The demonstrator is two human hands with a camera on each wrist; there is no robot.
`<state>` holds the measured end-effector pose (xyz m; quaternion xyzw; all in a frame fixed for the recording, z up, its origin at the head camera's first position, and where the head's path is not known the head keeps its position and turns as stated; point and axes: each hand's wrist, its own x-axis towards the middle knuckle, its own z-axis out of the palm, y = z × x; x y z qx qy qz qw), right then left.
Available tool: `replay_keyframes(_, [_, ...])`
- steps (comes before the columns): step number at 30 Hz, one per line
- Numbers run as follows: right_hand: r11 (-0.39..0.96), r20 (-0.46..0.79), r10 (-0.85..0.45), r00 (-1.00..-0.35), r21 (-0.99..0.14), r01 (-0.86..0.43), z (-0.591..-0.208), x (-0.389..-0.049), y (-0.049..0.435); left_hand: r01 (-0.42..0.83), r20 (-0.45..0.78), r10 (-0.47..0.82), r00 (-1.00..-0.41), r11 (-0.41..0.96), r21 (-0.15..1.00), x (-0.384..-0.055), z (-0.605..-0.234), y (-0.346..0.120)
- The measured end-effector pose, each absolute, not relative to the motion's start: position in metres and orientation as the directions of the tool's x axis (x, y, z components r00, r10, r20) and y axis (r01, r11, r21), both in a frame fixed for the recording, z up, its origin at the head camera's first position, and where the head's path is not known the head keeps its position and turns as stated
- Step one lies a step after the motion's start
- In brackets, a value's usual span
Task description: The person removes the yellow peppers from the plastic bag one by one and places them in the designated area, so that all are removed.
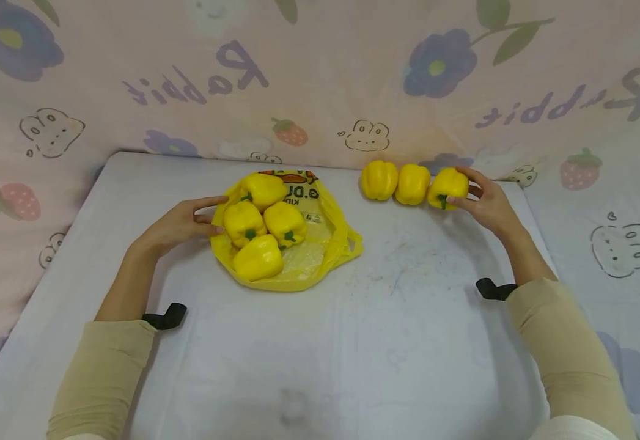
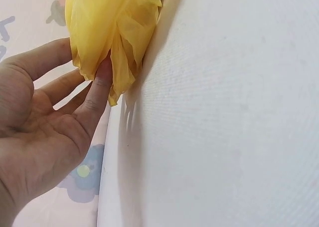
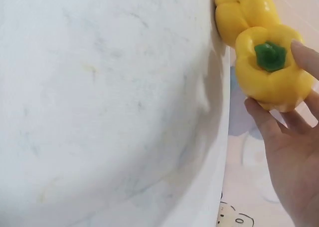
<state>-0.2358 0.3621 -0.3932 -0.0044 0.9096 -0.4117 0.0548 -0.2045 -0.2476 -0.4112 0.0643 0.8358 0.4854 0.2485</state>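
Observation:
In the head view, a yellow plastic bag [image 1: 308,284] lies with its mouth spread, and several yellow bell peppers [image 1: 259,258] sit inside at its left. My left hand [image 1: 173,227] holds the bag's left edge; in the left wrist view its fingers lie on both sides of the thin plastic [image 2: 114,32]. At the far right, my right hand [image 1: 487,205] grips a yellow bell pepper [image 1: 445,185] between thumb and fingers. That pepper's green stem [image 3: 270,56] faces the right wrist camera. Two more bell peppers [image 1: 380,181] stand in a row to its left.
Everything lies on a white-covered table [image 1: 331,354]. A printed curtain [image 1: 320,79] hangs along the table's back edge. The bag's handle [image 1: 355,243] sticks out to the right. A black band [image 1: 496,289] shows at the right wrist.

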Motion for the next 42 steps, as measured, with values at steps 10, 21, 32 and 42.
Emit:
replay_keyframes(10, [0.620, -0.104, -0.083, -0.991, -0.784, 0.031, -0.408, -0.238, 0.371, -0.124, -0.341, 0.365, -0.866, 0.505, 0.854, -0.206, -0.412, -0.248])
replay_keyframes(21, [0.597, -0.135, -0.120, -0.983, -0.801, 0.037, -0.413, -0.242, 0.373, -0.143, -0.347, 0.355, -0.868, 0.490, 0.860, -0.205, -0.412, -0.246])
replay_keyframes(32, [0.561, -0.183, -0.101, -0.978, -0.822, 0.096, -0.399, -0.239, 0.361, -0.140, -0.355, 0.360, -0.863, 0.504, 0.852, -0.205, -0.413, -0.247])
replay_keyframes(42, [0.510, -0.095, -0.082, -0.992, -0.859, 0.040, -0.414, -0.243, 0.369, -0.143, -0.350, 0.363, -0.864, 0.490, 0.860, -0.205, -0.413, -0.247])
